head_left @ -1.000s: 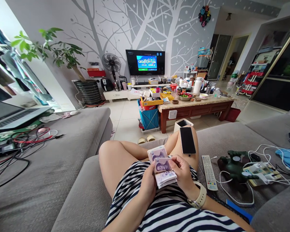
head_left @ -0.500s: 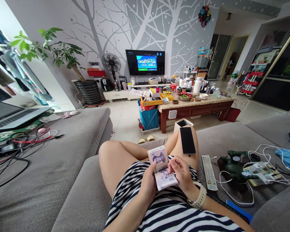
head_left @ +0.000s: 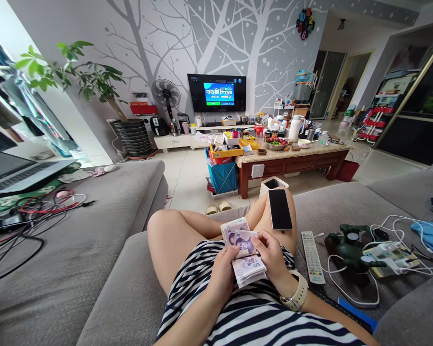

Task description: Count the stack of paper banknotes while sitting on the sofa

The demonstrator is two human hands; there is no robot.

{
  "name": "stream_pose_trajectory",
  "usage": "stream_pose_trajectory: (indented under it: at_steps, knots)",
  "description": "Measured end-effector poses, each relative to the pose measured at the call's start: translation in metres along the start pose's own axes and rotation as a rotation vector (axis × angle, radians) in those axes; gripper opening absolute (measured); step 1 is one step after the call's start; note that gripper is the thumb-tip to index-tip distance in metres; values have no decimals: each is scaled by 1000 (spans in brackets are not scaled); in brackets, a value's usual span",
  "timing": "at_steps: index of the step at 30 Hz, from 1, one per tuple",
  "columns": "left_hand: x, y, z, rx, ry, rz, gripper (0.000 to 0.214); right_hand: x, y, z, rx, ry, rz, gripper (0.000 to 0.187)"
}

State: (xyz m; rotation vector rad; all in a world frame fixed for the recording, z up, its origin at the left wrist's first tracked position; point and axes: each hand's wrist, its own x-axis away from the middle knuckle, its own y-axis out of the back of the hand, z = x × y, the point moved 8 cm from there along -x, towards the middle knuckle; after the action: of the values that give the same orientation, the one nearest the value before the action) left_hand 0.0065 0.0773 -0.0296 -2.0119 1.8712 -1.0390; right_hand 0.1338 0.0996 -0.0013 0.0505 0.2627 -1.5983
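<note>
A folded stack of purple banknotes (head_left: 248, 272), marked with a 5, is gripped in my left hand (head_left: 222, 274) above my lap. Its thumb presses on the notes, while the fingers beneath are hidden. One banknote (head_left: 246, 242) stands out over the upper half of the stack, its portrait side showing. My right hand (head_left: 274, 257) pinches this note's right edge between thumb and fingers. A pale watch (head_left: 299, 290) is on my right wrist. Beyond the hands, a dark-screened phone (head_left: 280, 209) lies on my right leg.
To the right on the grey sofa lie a white remote control (head_left: 312, 258), a dark green figurine (head_left: 353, 250) and a power strip (head_left: 393, 259) with white cables. Tangled cords (head_left: 25, 216) and a laptop (head_left: 25, 170) are at left. A cluttered coffee table (head_left: 288, 163) stands ahead.
My right hand has taken hold of a single note and raised it over the upper half of the stack. My left hand keeps its grip in nearly the same place.
</note>
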Motion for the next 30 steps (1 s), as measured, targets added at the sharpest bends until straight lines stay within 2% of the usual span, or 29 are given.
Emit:
stream_pose_trajectory:
  at_steps: [11, 18, 30]
  knots:
    - [-7, -1, 1, 40, -13, 41, 30, 4, -4, 8, -22, 35, 46, 36]
    - [-7, -3, -3, -10, -58, 53, 32, 6, -8, 18, -77, 26, 75, 33]
    - [-7, -8, -2, 3, -36, 93, 32, 7, -7, 14, -70, 37, 85, 32]
